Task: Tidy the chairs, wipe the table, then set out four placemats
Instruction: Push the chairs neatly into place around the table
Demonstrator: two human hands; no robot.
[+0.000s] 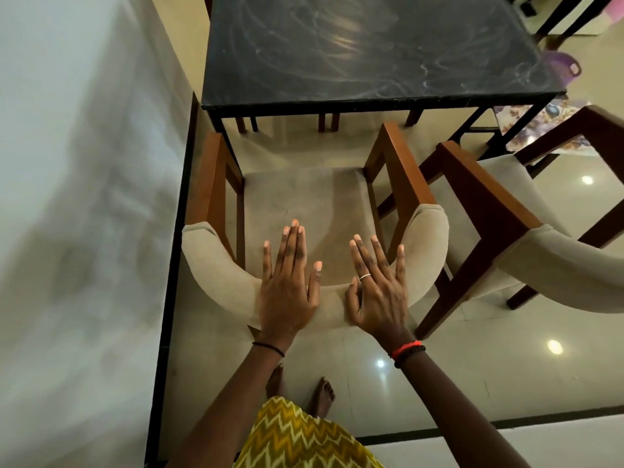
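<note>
A wooden armchair (401, 173) with a beige seat and a curved padded backrest stands in front of me, facing the dark stone table (354, 52). The seat's front edge is a little short of the table's near edge. My left hand (287, 285) lies flat over the top of the backrest with fingers spread. My right hand (378, 285) is beside it, also flat and spread over the backrest, a ring on one finger. Neither hand grips anything. A patterned placemat (540, 126) shows beyond the table's right corner.
A second matching armchair (506, 211) stands angled close on the right, nearly touching the first. A white wall (84, 163) with a black skirting strip runs along the left. A purple tub (564, 65) sits on the glossy tiled floor at far right. My bare feet are below.
</note>
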